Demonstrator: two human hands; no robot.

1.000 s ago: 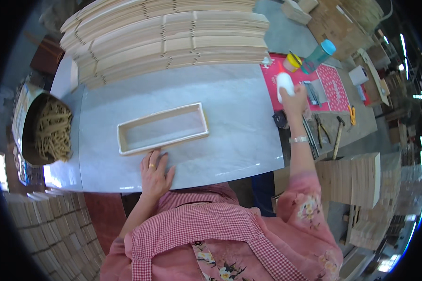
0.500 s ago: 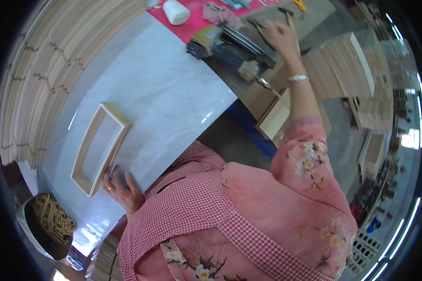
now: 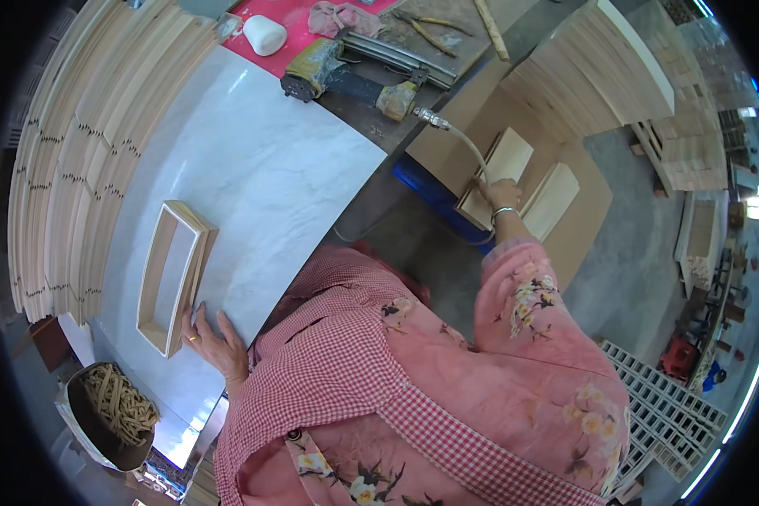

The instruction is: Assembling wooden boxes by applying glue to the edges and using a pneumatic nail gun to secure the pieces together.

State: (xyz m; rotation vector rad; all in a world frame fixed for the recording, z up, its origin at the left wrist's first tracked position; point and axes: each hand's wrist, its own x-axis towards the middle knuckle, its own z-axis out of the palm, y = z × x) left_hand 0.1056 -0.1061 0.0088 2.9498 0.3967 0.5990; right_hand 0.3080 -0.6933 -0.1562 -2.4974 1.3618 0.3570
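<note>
A shallow wooden frame [image 3: 177, 278], long and four-sided with one end wider, stands on the pale marble-patterned tabletop [image 3: 253, 160]. My left hand [image 3: 215, 341] rests beside its near end, fingers apart, fingertips at the frame's side. Over to the right, my right hand [image 3: 499, 196] reaches down to a flat cardboard sheet, its fingers curled over the end of a thin wooden board [image 3: 474, 205]. Another pale board [image 3: 510, 156] lies against it, and a further board [image 3: 552, 200] is just to the right. The hand partly hides the gripped board.
A nail gun [image 3: 346, 80] lies at the table's far corner, its air hose [image 3: 472, 148] passing near my right hand. Pliers [image 3: 434, 32] and a wooden handle [image 3: 491, 29] lie beyond. Stacked wood slats [image 3: 67, 160] line the left; tall board stacks [image 3: 594, 72] stand right. A container [image 3: 114, 413] holds tan strips.
My right hand has come down from above the tools to the boards on the cardboard. My left hand stays beside the frame. The whole view has shifted somewhat.
</note>
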